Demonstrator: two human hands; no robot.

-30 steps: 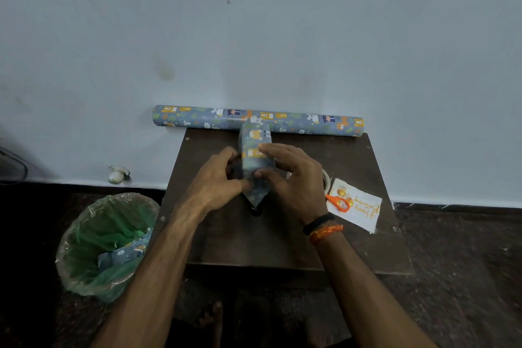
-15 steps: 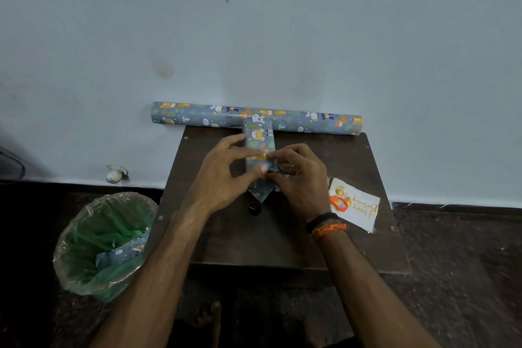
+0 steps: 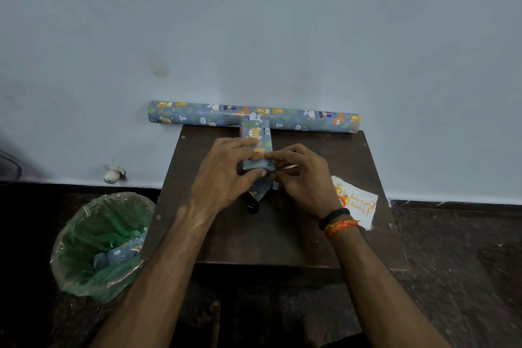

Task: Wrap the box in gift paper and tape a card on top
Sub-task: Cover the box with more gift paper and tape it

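Note:
A narrow box (image 3: 255, 135) wrapped in blue animal-print paper lies lengthwise on the dark wooden table (image 3: 276, 234), its far end against the paper roll. My left hand (image 3: 226, 169) grips the box's near end, thumb underneath and fingers over the top. Opposite it, my right hand (image 3: 299, 175) pinches the paper at the same end, fingertips meeting the left hand's. A loose pointed flap of paper hangs below the hands. The white birthday card (image 3: 360, 205) lies on the table to the right, partly hidden by my right wrist.
A roll of the same gift paper (image 3: 254, 117) lies along the table's far edge against the wall. Orange scissor handles (image 3: 342, 200) peek out by the card. A small black object (image 3: 252, 207) sits below the flap. A green-lined bin (image 3: 101, 243) with paper scraps stands left of the table.
The box has been pushed away from me toward the roll and laid flatter. Both hands shifted onto its near end, fingertips now meeting over the fold.

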